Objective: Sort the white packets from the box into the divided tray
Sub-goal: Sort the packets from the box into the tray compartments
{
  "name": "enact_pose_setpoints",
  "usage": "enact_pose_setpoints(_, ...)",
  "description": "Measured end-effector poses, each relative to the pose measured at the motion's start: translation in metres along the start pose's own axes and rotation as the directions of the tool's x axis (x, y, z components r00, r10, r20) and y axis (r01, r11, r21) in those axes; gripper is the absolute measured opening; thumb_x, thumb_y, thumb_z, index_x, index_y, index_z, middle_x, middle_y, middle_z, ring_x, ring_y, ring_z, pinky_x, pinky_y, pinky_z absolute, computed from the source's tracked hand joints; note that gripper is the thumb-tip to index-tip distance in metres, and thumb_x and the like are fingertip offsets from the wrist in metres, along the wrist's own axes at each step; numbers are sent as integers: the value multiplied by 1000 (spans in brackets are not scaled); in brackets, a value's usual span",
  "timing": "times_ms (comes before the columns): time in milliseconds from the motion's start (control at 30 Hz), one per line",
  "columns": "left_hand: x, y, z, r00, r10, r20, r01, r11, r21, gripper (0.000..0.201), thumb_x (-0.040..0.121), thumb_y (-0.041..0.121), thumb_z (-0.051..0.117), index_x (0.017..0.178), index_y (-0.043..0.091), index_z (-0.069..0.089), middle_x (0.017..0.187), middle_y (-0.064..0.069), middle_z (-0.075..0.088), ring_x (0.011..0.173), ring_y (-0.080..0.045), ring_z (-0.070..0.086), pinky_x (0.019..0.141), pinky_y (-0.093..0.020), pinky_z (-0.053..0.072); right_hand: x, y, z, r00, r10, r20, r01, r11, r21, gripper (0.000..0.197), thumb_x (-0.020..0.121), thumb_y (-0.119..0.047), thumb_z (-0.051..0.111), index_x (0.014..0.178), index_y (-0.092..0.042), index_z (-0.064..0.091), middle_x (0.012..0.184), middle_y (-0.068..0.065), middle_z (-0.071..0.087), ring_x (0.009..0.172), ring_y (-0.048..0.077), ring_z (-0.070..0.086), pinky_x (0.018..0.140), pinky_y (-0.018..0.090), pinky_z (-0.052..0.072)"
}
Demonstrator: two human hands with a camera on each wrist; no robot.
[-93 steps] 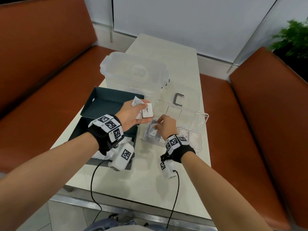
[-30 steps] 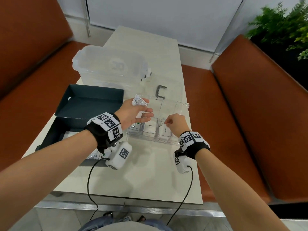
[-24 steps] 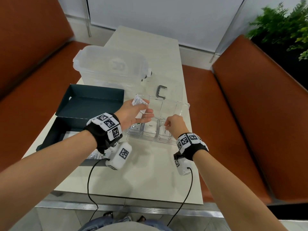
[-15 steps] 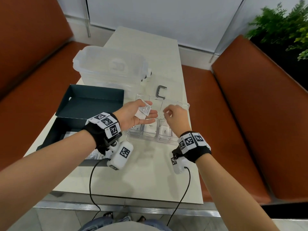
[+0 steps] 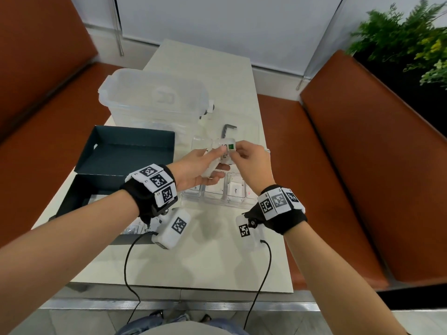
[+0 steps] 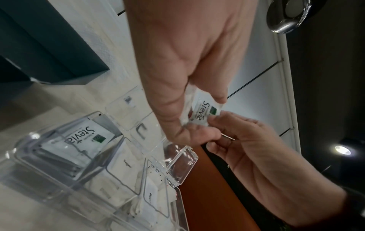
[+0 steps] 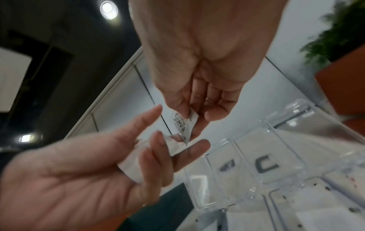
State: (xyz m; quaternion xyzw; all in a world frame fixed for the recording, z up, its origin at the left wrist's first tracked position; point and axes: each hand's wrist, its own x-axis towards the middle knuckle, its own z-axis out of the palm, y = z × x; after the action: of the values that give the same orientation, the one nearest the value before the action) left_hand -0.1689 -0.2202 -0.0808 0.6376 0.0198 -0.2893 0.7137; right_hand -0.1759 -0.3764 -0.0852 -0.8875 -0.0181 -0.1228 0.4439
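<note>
My left hand [image 5: 205,165] hovers over the clear divided tray [image 5: 217,204] and holds a small stack of white packets [image 7: 134,164] between thumb and fingers. My right hand [image 5: 242,153] meets it and pinches the top corner of a white Stevia packet [image 5: 227,151] with thumb and forefinger. The left wrist view shows that packet [image 6: 205,112] still touching my left fingers. The tray's near compartments hold white packets, one of them a Stevia packet [image 6: 82,137]. The dark box [image 5: 92,189] lies open at the left with more packets [image 5: 133,228] in it.
The box's dark lid [image 5: 135,146] lies behind the box. A large clear lidded container [image 5: 154,100] stands behind the tray, and a small dark metal bracket [image 5: 227,131] lies near it. Orange benches [image 5: 362,165] flank the narrow table, with a plant [image 5: 411,32] at the far right.
My right hand has come up from the tray's near row to my left hand and pinched the Stevia packet. My left hand has stayed above the tray with its packets.
</note>
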Motion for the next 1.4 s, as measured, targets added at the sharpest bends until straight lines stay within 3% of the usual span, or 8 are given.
enact_pose_setpoints(200, 1, -6, -13, 992, 74, -100, -72, 997, 19, 22, 93, 16, 64, 114, 10, 63, 87, -4, 64, 63, -13, 58, 64, -27, 53, -3, 0, 9, 981, 180, 75, -192, 956, 220, 20, 87, -18, 66, 106, -13, 64, 75, -4, 69, 61, 4, 67, 56, 16, 49)
enact_pose_setpoints(300, -1, -8, -23, 991, 83, -109, -78, 996, 44, 19, 93, 15, 64, 111, 9, 64, 80, -4, 62, 60, -12, 56, 58, -23, 53, -1, -4, 15, 972, 208, 111, -228, 949, 218, 18, 87, -24, 65, 105, -24, 60, 77, -4, 70, 63, 4, 67, 59, 20, 48)
enact_pose_setpoints(467, -6, -15, -43, 980, 83, -178, -73, 995, 62, 21, 93, 23, 64, 110, 10, 64, 84, -6, 64, 61, -13, 57, 59, -24, 53, 0, -4, 35, 930, 334, 156, -365, 891, 271, 27, 82, -7, 69, 105, -13, 56, 79, 8, 70, 62, 12, 65, 55, 24, 50)
enact_pose_setpoints(600, -8, -13, -68, 943, 54, -329, -78, 995, -58, 23, 94, 21, 62, 114, 9, 62, 91, -8, 63, 60, -13, 58, 59, -24, 51, 0, 7, 56, 880, 447, 161, -467, 875, 125, 28, 79, -5, 71, 101, -8, 55, 86, 13, 69, 54, 10, 63, 49, 20, 50)
enact_pose_setpoints(700, -13, -12, -80, 923, 49, -381, -99, 989, -112, 17, 95, 17, 60, 110, 9, 64, 85, -7, 63, 59, -14, 57, 58, -24, 51, -3, 10, 74, 880, 439, 183, -450, 893, 20, 21, 78, -3, 73, 93, -7, 58, 85, 16, 69, 57, 16, 66, 61, 27, 57)
enact_pose_setpoints(833, -17, -12, -85, 910, 52, -411, -107, 988, -113, 13, 96, 15, 59, 107, 10, 65, 88, -8, 63, 63, -15, 58, 57, -22, 52, -1, 7, 93, 888, 415, 196, -409, 910, -74, 15, 78, -4, 72, 87, -7, 61, 95, 20, 70, 90, 33, 68, 86, 44, 54)
enact_pose_setpoints(1000, -20, -14, -84, 908, 48, -417, -108, 987, -120, 16, 97, 15, 57, 110, 9, 64, 89, -9, 63, 64, -15, 56, 59, -22, 52, -2, 6, 105, 918, 339, 207, -282, 924, -259, 14, 83, -6, 68, 96, -1, 64, 103, 15, 66, 100, 28, 61, 80, 28, 46)
enact_pose_setpoints(1400, -22, -7, -78, 972, -104, -209, -7, 882, -470, 44, 102, 42, 41, 120, 6, 58, 101, -16, 69, 80, -23, 68, 63, -30, 57, -5, 2, 102, 929, 212, 302, -24, 851, -524, 18, 88, -9, 60, 104, -4, 67, 108, 14, 63, 101, 30, 61, 84, 37, 50)
